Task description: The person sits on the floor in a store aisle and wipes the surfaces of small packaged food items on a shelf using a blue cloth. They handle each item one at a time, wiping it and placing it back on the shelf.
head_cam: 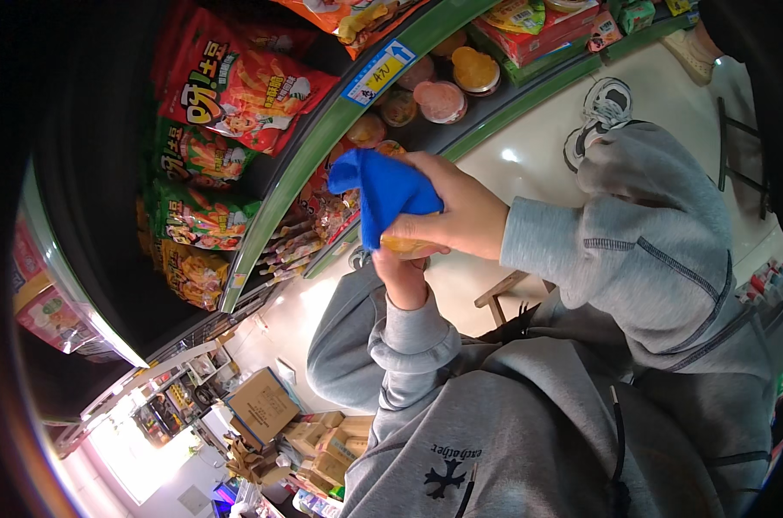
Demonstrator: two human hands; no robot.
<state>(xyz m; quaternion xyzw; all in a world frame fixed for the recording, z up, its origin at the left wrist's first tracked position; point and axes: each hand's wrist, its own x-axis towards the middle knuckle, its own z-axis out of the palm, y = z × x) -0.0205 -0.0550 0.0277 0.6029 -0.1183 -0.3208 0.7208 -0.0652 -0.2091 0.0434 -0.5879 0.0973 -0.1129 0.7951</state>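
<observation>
A blue cloth [391,194] is folded over a small round cup with yellow-orange contents [408,247]. My right hand [466,210] grips the cloth and the cup's upper side, its thumb lying across the front. From below, my left hand [401,275] supports the cup; some of its fingers are hidden. Just beyond the cloth, a dark shelf with a green edge [320,123] bears several round cups with orange and pink contents [442,101]. Wrapped snack sticks [294,249] lie on that lower shelf too.
Bagged potato snacks [242,90] fill the upper shelf, above a price tag [378,72]. A wooden stool [500,298] stands near my legs. Cardboard boxes [262,405] are stacked at lower left. Another person's shoe [688,57] shows at upper right.
</observation>
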